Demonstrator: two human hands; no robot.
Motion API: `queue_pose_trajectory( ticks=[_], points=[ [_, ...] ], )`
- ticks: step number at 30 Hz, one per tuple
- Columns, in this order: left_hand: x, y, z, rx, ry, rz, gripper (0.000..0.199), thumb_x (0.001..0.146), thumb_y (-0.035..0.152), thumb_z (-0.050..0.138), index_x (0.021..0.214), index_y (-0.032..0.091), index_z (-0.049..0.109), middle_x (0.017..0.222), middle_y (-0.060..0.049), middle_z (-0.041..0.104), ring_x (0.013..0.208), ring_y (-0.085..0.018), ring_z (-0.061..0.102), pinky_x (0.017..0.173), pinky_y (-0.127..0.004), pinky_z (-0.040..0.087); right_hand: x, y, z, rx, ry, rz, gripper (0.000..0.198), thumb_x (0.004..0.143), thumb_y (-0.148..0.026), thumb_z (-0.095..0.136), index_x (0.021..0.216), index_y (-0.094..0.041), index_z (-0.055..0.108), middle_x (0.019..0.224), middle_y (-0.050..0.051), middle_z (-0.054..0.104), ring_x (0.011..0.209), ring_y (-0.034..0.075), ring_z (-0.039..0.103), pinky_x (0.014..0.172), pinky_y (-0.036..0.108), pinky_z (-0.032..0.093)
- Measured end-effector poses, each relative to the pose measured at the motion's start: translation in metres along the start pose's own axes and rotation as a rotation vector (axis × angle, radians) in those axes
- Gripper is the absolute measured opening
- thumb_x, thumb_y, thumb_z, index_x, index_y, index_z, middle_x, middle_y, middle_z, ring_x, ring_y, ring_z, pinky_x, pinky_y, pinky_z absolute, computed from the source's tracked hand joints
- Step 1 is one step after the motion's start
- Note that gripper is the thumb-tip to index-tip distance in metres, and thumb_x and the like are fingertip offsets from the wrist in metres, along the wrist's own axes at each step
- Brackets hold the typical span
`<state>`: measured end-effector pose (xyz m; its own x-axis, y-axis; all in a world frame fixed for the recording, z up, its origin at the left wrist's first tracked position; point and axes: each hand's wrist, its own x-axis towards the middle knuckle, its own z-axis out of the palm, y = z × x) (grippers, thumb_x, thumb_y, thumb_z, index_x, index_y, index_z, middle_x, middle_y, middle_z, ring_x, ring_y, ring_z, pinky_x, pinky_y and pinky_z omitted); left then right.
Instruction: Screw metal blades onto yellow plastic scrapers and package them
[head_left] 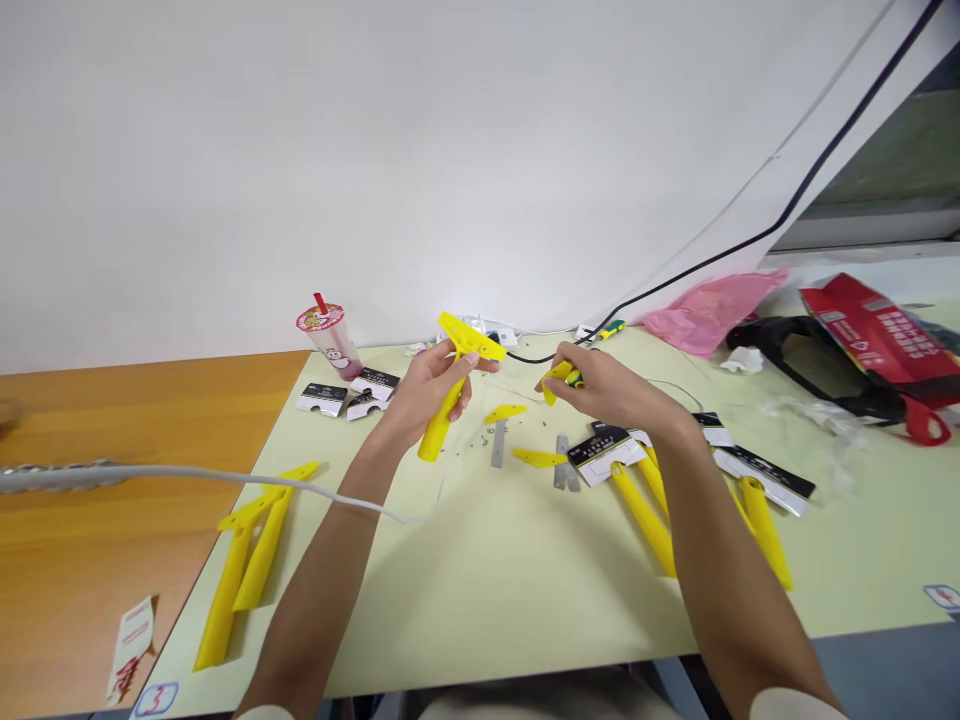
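My left hand [429, 392] is closed round a yellow T-shaped scraper [441, 424], its head up and its handle slanting down to the left. A little to the right, my right hand [600, 384] pinches a small yellow scraper plate [555, 381]. A green-and-yellow piece [575, 379] shows at its fingers, mostly hidden. Below the hands lie a loose yellow plate [505, 413] on a metal blade [498, 446], another yellow plate [538, 458], more metal blades [561, 468] and small scattered screws [491, 431].
Two yellow scrapers [225, 600] lie at the table's left. Under my right forearm are several yellow handles [645, 520] and black-and-white cards [606, 455]. A drink cup [334, 345] stands back left. A pink bag [712, 312] and red bag [885, 335] lie right. A grey cable [300, 485] crosses in front.
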<state>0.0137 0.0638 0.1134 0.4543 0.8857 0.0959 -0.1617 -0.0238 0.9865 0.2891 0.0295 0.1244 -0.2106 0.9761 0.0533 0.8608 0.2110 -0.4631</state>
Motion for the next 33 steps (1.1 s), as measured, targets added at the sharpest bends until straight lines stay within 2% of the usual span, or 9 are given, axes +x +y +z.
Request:
queue_pose_trajectory(
  ticks=[4, 7, 11, 13, 16, 18, 22, 27, 33],
  points=[
    [-0.005, 0.005, 0.001, -0.005, -0.018, 0.040, 0.040, 0.096, 0.048, 0.079, 0.119, 0.018, 0.067, 0.112, -0.012, 0.079, 0.051, -0.005, 0.046, 0.042, -0.021, 0.039, 0.007, 0.011, 0.021, -0.032, -0.081, 0.023, 0.019, 0.099, -0.039, 0.058, 0.111, -0.025, 0.054, 0.095, 0.005, 0.080, 0.086, 0.024, 0.068, 0.073, 0.033, 0.042],
    [-0.010, 0.011, -0.003, -0.018, -0.017, 0.066, 0.039, 0.096, 0.048, 0.079, 0.118, 0.018, 0.067, 0.109, -0.010, 0.079, 0.050, -0.005, 0.045, 0.041, -0.021, 0.038, 0.014, 0.033, 0.040, -0.097, -0.294, 0.072, 0.034, 0.098, -0.044, 0.063, 0.124, -0.023, 0.056, 0.083, 0.005, 0.078, 0.090, 0.027, 0.071, 0.076, 0.034, 0.043],
    [-0.016, 0.019, -0.009, -0.020, -0.040, 0.069, 0.037, 0.096, 0.047, 0.079, 0.117, 0.019, 0.067, 0.106, -0.008, 0.079, 0.048, -0.004, 0.045, 0.041, -0.021, 0.037, 0.017, 0.064, 0.059, -0.179, -0.501, 0.069, 0.020, 0.088, -0.040, 0.073, 0.094, -0.022, 0.068, 0.083, 0.008, 0.076, 0.085, 0.029, 0.070, 0.072, 0.035, 0.044],
    [-0.017, 0.021, -0.010, -0.011, -0.053, 0.073, 0.036, 0.097, 0.048, 0.078, 0.116, 0.019, 0.067, 0.106, -0.008, 0.078, 0.048, -0.004, 0.045, 0.041, -0.022, 0.038, 0.016, 0.074, 0.063, -0.189, -0.530, 0.038, 0.019, 0.083, -0.038, 0.077, 0.090, -0.022, 0.070, 0.096, 0.010, 0.077, 0.093, 0.030, 0.071, 0.078, 0.035, 0.047],
    [-0.018, 0.021, -0.010, 0.011, -0.071, 0.075, 0.036, 0.098, 0.049, 0.078, 0.114, 0.018, 0.067, 0.106, -0.008, 0.078, 0.047, -0.004, 0.047, 0.041, -0.022, 0.039, 0.017, 0.082, 0.065, -0.174, -0.551, -0.033, 0.029, 0.080, -0.037, 0.079, 0.103, -0.022, 0.072, 0.127, 0.012, 0.074, 0.110, 0.031, 0.070, 0.092, 0.036, 0.049],
    [-0.017, 0.020, -0.009, 0.024, -0.083, 0.060, 0.037, 0.097, 0.050, 0.078, 0.113, 0.018, 0.067, 0.105, -0.008, 0.078, 0.047, -0.004, 0.047, 0.041, -0.022, 0.039, 0.020, 0.086, 0.065, -0.156, -0.577, -0.072, 0.032, 0.079, -0.036, 0.079, 0.106, -0.021, 0.071, 0.134, 0.012, 0.071, 0.111, 0.030, 0.069, 0.095, 0.035, 0.049],
    [-0.017, 0.018, -0.010, 0.049, -0.119, 0.022, 0.038, 0.098, 0.050, 0.077, 0.116, 0.018, 0.067, 0.104, -0.009, 0.079, 0.046, -0.004, 0.049, 0.042, -0.022, 0.040, 0.026, 0.093, 0.066, -0.139, -0.627, -0.085, 0.033, 0.074, -0.033, 0.082, 0.103, -0.022, 0.070, 0.121, 0.011, 0.075, 0.108, 0.030, 0.068, 0.088, 0.035, 0.048],
    [-0.018, 0.015, -0.012, 0.076, -0.168, 0.020, 0.038, 0.100, 0.050, 0.075, 0.121, 0.018, 0.068, 0.106, -0.010, 0.079, 0.047, -0.004, 0.050, 0.043, -0.022, 0.040, 0.029, 0.104, 0.071, -0.090, -0.697, -0.069, 0.027, 0.070, -0.035, 0.083, 0.088, -0.023, 0.067, 0.094, 0.003, 0.076, 0.090, 0.026, 0.069, 0.076, 0.032, 0.045],
    [-0.016, 0.010, -0.013, 0.084, -0.188, -0.008, 0.041, 0.099, 0.051, 0.075, 0.124, 0.019, 0.068, 0.103, -0.009, 0.078, 0.050, -0.006, 0.052, 0.044, -0.022, 0.042, 0.039, 0.109, 0.071, -0.027, -0.656, -0.060, 0.029, 0.073, -0.041, 0.082, 0.088, -0.023, 0.066, 0.097, 0.004, 0.077, 0.091, 0.025, 0.070, 0.075, 0.031, 0.045]
  ],
)
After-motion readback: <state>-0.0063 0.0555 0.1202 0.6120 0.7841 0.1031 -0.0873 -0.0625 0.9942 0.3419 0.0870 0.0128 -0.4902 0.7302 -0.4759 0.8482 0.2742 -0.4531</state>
